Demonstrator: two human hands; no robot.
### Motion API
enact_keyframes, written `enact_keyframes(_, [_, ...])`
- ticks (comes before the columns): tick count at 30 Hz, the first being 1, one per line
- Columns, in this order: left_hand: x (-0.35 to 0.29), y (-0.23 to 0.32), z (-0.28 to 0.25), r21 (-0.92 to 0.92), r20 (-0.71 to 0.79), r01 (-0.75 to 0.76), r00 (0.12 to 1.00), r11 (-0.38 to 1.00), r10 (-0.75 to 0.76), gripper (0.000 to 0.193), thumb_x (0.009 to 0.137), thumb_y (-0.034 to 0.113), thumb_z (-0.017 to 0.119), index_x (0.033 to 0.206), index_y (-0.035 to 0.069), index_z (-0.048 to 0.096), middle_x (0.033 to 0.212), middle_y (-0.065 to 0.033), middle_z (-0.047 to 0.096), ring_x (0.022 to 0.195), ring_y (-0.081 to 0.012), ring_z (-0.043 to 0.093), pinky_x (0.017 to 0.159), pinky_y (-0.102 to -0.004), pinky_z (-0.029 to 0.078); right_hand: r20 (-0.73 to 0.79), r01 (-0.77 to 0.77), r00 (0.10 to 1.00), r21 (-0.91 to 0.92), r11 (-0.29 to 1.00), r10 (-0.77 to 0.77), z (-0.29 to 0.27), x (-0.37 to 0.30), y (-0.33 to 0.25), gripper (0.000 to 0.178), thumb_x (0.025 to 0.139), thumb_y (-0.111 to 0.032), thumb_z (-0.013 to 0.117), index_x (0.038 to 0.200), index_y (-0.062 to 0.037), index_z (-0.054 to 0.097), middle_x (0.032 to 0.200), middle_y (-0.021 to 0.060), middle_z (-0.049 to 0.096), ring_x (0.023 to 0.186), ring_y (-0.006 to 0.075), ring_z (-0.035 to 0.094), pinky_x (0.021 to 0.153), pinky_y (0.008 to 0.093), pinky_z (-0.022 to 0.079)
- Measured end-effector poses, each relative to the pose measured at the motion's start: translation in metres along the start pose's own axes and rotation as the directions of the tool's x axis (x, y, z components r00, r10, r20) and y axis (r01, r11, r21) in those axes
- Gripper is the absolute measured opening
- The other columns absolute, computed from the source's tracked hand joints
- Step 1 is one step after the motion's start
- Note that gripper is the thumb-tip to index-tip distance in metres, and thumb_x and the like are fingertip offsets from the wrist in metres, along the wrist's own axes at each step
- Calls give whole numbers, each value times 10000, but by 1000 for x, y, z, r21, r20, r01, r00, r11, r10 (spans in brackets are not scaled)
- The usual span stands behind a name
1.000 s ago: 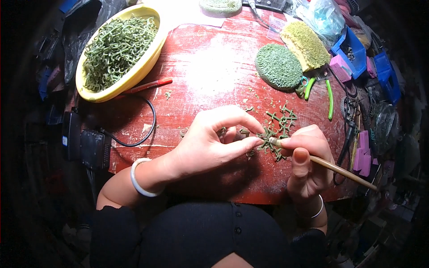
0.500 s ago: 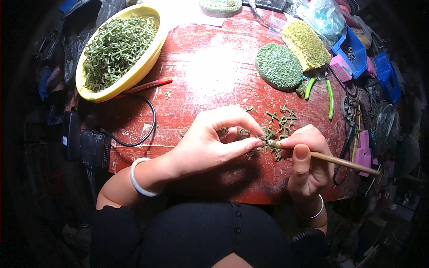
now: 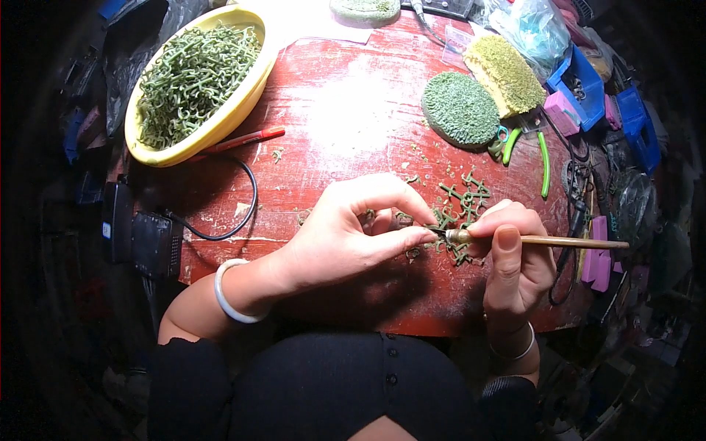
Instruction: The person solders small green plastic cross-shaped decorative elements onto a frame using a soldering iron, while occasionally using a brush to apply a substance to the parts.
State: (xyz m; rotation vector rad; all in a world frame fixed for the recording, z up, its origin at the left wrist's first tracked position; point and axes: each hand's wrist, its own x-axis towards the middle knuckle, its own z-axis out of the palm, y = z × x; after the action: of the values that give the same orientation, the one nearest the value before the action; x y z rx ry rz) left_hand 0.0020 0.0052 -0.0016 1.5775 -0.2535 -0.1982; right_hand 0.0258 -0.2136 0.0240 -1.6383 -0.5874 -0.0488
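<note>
Over the middle of the red table, my left hand (image 3: 346, 228) pinches a small dark piece between thumb and forefinger; fingertips mostly hide it. My right hand (image 3: 518, 257) grips a slim wooden-handled brush-like tool (image 3: 573, 241) with a metal collar. Its dark tip meets the left fingertips, and whether it ends in bristles cannot be made out. Just behind and below the fingertips lie several loose green twig-shaped pieces (image 3: 467, 195). A yellow basin (image 3: 259, 77) at the far left is heaped with similar green pieces (image 3: 195, 81).
Beyond my right hand sit a round green textured pad (image 3: 461, 110), a yellow-green sponge-like block (image 3: 507, 73) and green-handled pliers (image 3: 544, 165). Blue bins (image 3: 581, 84) and pink blocks (image 3: 599, 257) line the right edge. A red pen (image 3: 246, 139) and black cable (image 3: 250, 209) lie left.
The tool's handle has swung from slanting down to the right to nearly level. My right hand has turned slightly with it, while the left hand stays almost still.
</note>
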Motion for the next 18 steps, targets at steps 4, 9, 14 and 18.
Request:
enact_keyframes(4, [0,1,-1,14,0,-9,1000,1000,9,160,886,23,750,1043,46,739,1031,-31,706,822,-54,577,618,-201,376,20,26,999,-35,999,-26,0,0,1,223,1053,-146,544,931,9,648,840,84,652,676,109,541,618,261,437])
enact_keyframes(9, [1,-1,0,57,-15,-45,999,997,45,160,883,11,744,1041,36,738,1034,-41,704,851,-69,598,629,-207,397,-8,-44,999,87,995,45,1,-1,-1,219,1047,-146,556,939,14,658,842,90,653,685,122,548,627,267,432])
enact_keyframes(14, [0,-3,-1,89,-18,-86,996,992,88,171,871,-5,740,1037,37,739,1037,-46,703,858,-77,601,618,-210,397,41,61,997,-62,996,-58,0,1,0,222,1046,-155,560,942,15,658,844,96,656,687,135,557,629,275,441])
enact_keyframes(18, [0,-1,-1,92,-22,-55,998,994,57,178,865,1,747,1038,42,741,1041,-45,704,838,-72,589,605,-210,382,30,11,999,29,1000,-12,0,-1,1,216,1045,-152,561,946,15,657,842,102,653,694,142,561,634,283,440])
